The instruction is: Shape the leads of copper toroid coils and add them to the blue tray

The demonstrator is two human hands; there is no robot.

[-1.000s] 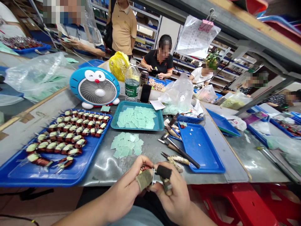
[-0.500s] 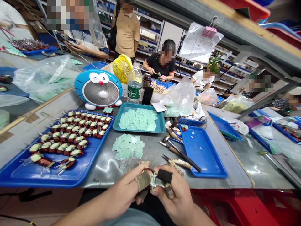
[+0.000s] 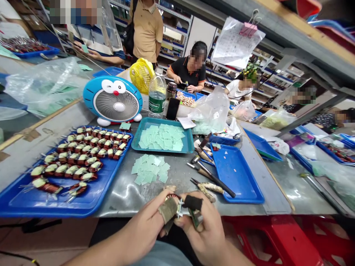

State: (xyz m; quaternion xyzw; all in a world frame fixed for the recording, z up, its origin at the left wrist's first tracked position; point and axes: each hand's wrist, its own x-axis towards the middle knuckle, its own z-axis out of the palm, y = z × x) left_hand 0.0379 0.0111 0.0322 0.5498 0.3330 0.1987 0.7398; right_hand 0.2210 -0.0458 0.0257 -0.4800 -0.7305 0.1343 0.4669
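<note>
Low in the head view, my left hand (image 3: 146,218) and my right hand (image 3: 202,229) meet over the table's front edge. My left hand grips a small copper-wound coil (image 3: 170,196) with metal pins, its finger wrapped in cloth. My right hand, with black tape on one finger, presses a small metal part (image 3: 180,208) against the coil and holds a taped handle (image 3: 195,218). The fingers hide most of the coil. A blue tray (image 3: 55,210) of wound coils lies to the left, and loose pale green paper squares (image 3: 148,168) lie just beyond my hands.
A teal tray (image 3: 163,151) holds more green squares. Pliers (image 3: 206,188) lie beside an empty blue tray (image 3: 238,177) on the right. A blue fan (image 3: 112,99), a water bottle (image 3: 156,96) and plastic bags stand beyond. Co-workers sit and stand across the table.
The whole scene has shifted slightly as my head moved. My hands stay close together on the coil, with only small shifts in finger position.
</note>
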